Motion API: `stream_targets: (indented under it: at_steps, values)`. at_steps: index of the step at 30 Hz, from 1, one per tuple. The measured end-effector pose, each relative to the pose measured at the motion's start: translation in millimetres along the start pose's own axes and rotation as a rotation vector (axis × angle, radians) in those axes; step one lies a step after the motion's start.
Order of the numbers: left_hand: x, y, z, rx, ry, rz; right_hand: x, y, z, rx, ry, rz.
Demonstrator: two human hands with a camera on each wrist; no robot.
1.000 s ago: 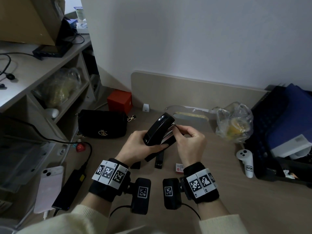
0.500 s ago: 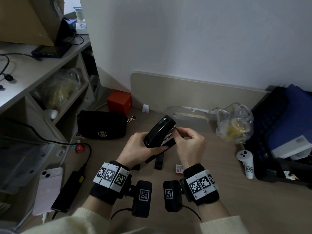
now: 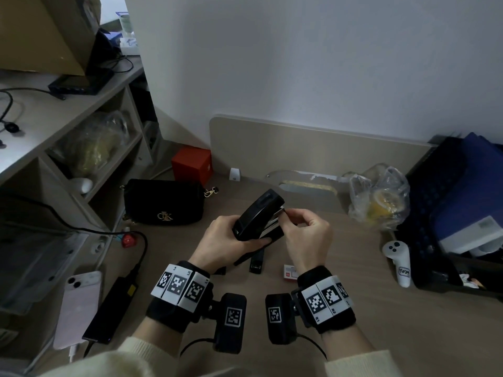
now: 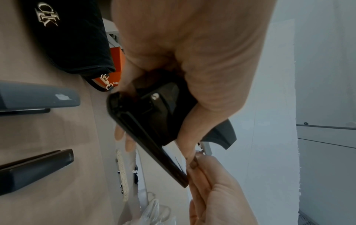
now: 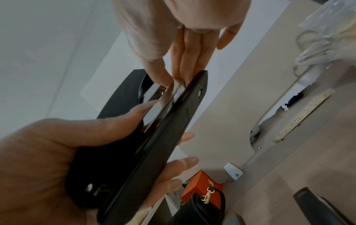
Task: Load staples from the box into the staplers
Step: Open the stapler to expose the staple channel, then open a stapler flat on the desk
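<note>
My left hand [image 3: 241,235] grips a black stapler [image 3: 257,216] from below and holds it tilted above the desk, its top cover raised off the metal magazine [image 5: 154,94]. At the stapler's front end, my right hand [image 3: 285,214] pinches a thin silvery staple strip [image 5: 178,89] between thumb and fingertips, right against the magazine. The small red and white staple box [image 3: 290,274] lies on the desk beneath my right wrist. Two more staplers lie on the desk below: a grey one [image 4: 38,97] and a black one [image 4: 34,167].
A black handbag [image 3: 163,202] and a red box [image 3: 192,165] sit at the back left. A plastic bag [image 3: 379,200] and a white controller [image 3: 398,263] lie to the right, next to dark stacked items [image 3: 457,202]. A phone [image 3: 79,306] and a power bank [image 3: 111,308] lie near left.
The right hand's pinch has slid slightly down toward the magazine's front. The left hand and the stapler have barely moved.
</note>
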State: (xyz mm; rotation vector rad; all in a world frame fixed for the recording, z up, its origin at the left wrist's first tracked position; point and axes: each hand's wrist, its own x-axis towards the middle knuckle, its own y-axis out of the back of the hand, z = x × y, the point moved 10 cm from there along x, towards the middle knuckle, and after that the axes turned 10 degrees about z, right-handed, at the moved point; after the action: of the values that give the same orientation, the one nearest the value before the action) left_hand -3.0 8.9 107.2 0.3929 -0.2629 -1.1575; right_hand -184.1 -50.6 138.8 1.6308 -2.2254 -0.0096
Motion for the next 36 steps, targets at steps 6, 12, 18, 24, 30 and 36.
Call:
stream_targets:
  at_steps: [6,12,18,24,30,36]
  values:
    - [2,-5,-4,0.001,0.015,-0.029,3,-1,6,-0.019,-0.002,-0.031]
    - [5,-16,-17,0.006,0.088,-0.066,7,-13,26,-0.039,-0.099,-0.202]
    - [14,-14,-46,0.165,0.170,0.027,11,-12,39,-0.078,-0.099,-0.305]
    - [20,-37,-31,0.252,0.081,0.027,-14,-43,48,-0.173,-0.229,-0.520]
    - [26,-74,-19,0.320,-0.039,-0.036,-1,-43,62,-0.401,-0.199,-0.413]
    - [37,-98,-21,0.233,-0.057,-0.175,22,-44,86,-0.431,-0.263,-0.363]
